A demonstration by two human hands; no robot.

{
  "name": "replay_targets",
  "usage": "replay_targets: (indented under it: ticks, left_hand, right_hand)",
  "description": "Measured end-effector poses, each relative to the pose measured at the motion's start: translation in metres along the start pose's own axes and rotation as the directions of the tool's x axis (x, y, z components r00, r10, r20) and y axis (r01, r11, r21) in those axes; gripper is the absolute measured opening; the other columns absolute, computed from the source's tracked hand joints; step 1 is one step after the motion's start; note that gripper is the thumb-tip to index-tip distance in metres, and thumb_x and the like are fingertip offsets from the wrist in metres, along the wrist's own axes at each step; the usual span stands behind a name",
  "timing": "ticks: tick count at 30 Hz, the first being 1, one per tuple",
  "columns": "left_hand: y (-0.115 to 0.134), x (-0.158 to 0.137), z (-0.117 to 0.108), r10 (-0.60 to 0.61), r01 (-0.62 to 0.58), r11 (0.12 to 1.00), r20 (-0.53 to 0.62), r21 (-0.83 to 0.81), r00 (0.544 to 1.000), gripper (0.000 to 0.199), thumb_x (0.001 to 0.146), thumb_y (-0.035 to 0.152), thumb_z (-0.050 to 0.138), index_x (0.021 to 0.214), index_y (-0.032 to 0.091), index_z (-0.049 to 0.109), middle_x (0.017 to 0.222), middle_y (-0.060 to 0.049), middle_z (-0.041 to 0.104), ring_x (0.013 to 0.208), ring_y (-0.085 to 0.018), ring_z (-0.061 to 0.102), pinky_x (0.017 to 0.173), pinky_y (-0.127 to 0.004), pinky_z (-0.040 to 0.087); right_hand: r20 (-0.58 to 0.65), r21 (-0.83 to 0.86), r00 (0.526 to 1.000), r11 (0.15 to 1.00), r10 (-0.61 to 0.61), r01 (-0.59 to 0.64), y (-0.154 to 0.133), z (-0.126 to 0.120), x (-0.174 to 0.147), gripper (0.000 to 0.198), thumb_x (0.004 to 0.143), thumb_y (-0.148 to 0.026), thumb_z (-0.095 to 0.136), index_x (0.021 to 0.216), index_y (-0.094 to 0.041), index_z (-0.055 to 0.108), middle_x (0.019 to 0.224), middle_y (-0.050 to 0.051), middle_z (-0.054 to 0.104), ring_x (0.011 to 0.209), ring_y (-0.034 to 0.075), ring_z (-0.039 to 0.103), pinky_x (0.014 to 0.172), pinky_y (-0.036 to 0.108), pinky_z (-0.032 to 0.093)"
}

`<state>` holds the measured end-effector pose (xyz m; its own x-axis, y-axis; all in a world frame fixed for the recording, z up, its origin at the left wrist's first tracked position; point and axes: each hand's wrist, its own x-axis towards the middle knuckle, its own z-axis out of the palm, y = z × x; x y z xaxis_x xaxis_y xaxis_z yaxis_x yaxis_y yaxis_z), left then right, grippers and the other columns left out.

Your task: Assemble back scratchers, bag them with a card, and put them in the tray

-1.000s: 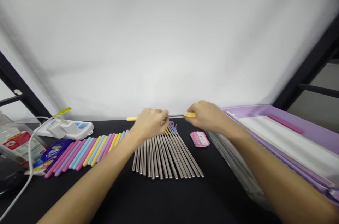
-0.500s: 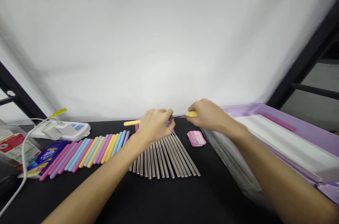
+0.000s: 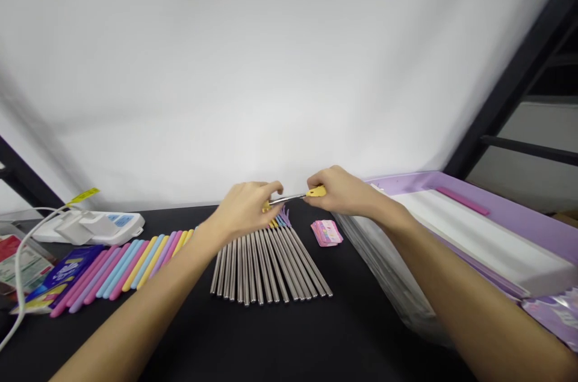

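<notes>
My left hand (image 3: 246, 207) is closed around one end of a metal rod (image 3: 289, 198), where a bit of yellow shows between the fingers. My right hand (image 3: 338, 191) pinches the yellow piece (image 3: 316, 191) at the rod's other end. The rod is held nearly level above a fanned row of metal rods (image 3: 271, 264) on the black table. Purple, blue and yellow pronged tips (image 3: 283, 215) show at the far end of that row, partly covered by my left hand. Pink printed cards (image 3: 326, 232) lie in a small stack below my right hand.
Pastel sticks (image 3: 130, 264) lie side by side at left, beside a blue packet (image 3: 67, 274). A white power strip (image 3: 121, 225) with a cable stands behind them. Clear plastic bags (image 3: 383, 268) and a lilac tray (image 3: 406, 181) are at right, against a white wall (image 3: 289, 69).
The yellow handle that stuck out left of my left hand no longer shows there; yellow now shows at its fingertips. Both hands still hold the rod. The view has shifted slightly right.
</notes>
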<state>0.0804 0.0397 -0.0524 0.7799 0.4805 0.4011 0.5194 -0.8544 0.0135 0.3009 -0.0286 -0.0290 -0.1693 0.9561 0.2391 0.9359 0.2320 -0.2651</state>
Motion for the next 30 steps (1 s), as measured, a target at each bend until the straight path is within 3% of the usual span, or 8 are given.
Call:
replay_targets:
  ticks: [5, 12, 14, 16, 18, 21, 24, 30]
  left_hand:
    - [-0.019, -0.003, -0.007, 0.001, -0.001, 1.000, 0.093, 0.009, 0.996, 0.031, 0.099, 0.043, 0.036, 0.088, 0.020, 0.055, 0.068, 0.000, 0.059, 0.057, -0.014, 0.052, 0.053, -0.025, 0.030]
    - [0.023, 0.002, 0.013, 0.050, -0.052, 0.998, 0.090, 0.018, 0.995, 0.028, 0.101, 0.038, 0.033, 0.093, 0.020, 0.052, 0.064, 0.000, 0.057, 0.055, -0.016, 0.054, 0.052, -0.027, 0.030]
    - [0.033, 0.003, 0.019, 0.030, -0.030, 1.000, 0.092, 0.005, 0.995, 0.025, 0.101, 0.035, 0.032, 0.100, 0.021, 0.052, 0.064, 0.001, 0.057, 0.054, -0.016, 0.054, 0.052, -0.027, 0.030]
    - [0.039, 0.003, 0.022, -0.003, 0.010, 0.998, 0.106, -0.063, 0.994, 0.025, 0.101, 0.036, 0.031, 0.106, 0.022, 0.052, 0.064, 0.001, 0.057, 0.054, -0.016, 0.054, 0.052, -0.026, 0.032]
    - [0.043, 0.003, 0.023, -0.023, 0.039, 0.991, 0.127, -0.126, 0.992, 0.026, 0.100, 0.038, 0.032, 0.106, 0.023, 0.053, 0.066, 0.001, 0.058, 0.055, -0.016, 0.054, 0.053, -0.026, 0.034]
    - [0.047, 0.003, 0.024, -0.023, 0.047, 0.985, 0.149, -0.166, 0.989, 0.026, 0.099, 0.038, 0.036, 0.105, 0.024, 0.056, 0.072, 0.000, 0.061, 0.061, -0.016, 0.056, 0.056, -0.026, 0.036]
    - [0.050, 0.003, 0.025, -0.029, 0.060, 0.978, 0.155, -0.201, 0.987, 0.025, 0.098, 0.036, 0.037, 0.105, 0.024, 0.058, 0.073, 0.000, 0.062, 0.062, -0.016, 0.056, 0.056, -0.026, 0.035]
    - [0.051, 0.003, 0.025, -0.036, 0.067, 0.974, 0.145, -0.216, 0.989, 0.024, 0.097, 0.034, 0.038, 0.100, 0.024, 0.060, 0.067, 0.001, 0.059, 0.056, -0.014, 0.050, 0.054, -0.026, 0.033]
  right_hand:
    - [-0.080, -0.034, 0.995, 0.997, 0.062, -0.065, 0.018, -0.014, -0.004, 0.026, 0.073, -0.024, 0.053, 0.052, -0.020, 0.037, 0.052, -0.004, 0.035, 0.051, 0.010, 0.030, 0.050, 0.027, 0.020]
    - [-0.023, -0.098, 1.000, 0.995, -0.003, 0.001, -0.007, -0.017, -0.011, 0.019, 0.067, -0.014, 0.054, 0.050, -0.019, 0.045, 0.047, -0.003, 0.041, 0.048, 0.010, 0.031, 0.047, 0.028, 0.019]
    - [0.080, -0.011, 0.997, 1.000, -0.023, 0.024, -0.007, -0.027, -0.016, 0.008, 0.072, -0.024, 0.060, 0.068, -0.018, 0.062, 0.059, 0.000, 0.058, 0.052, 0.011, 0.044, 0.048, 0.025, 0.027]
    - [0.155, 0.129, 0.987, 0.991, -0.036, 0.015, 0.004, -0.041, -0.020, 0.032, 0.079, -0.042, 0.062, 0.101, -0.020, 0.067, 0.084, 0.005, 0.070, 0.066, 0.015, 0.058, 0.057, 0.023, 0.039]
    - [0.158, 0.171, 0.983, 0.978, 0.096, -0.123, 0.021, -0.053, -0.025, 0.048, 0.087, -0.055, 0.051, 0.116, -0.019, 0.062, 0.097, 0.010, 0.072, 0.074, 0.018, 0.064, 0.064, 0.027, 0.045]
    - [0.211, -0.054, 0.848, 0.873, 0.485, -0.486, 0.046, -0.060, -0.030, 0.046, 0.090, -0.052, 0.048, 0.087, -0.011, 0.068, 0.075, 0.013, 0.071, 0.058, 0.019, 0.063, 0.060, 0.031, 0.046]
    - [0.345, -0.295, 0.673, 0.756, 0.654, -0.584, 0.057, -0.053, -0.032, 0.036, 0.078, -0.043, 0.066, 0.055, -0.016, 0.059, 0.056, 0.008, 0.065, 0.052, 0.018, 0.059, 0.055, 0.031, 0.044]
    - [0.399, -0.304, 0.622, 0.738, 0.673, -0.603, 0.056, -0.032, -0.027, 0.031, 0.068, -0.027, 0.071, 0.046, -0.018, 0.053, 0.055, 0.004, 0.064, 0.055, 0.019, 0.061, 0.055, 0.031, 0.044]
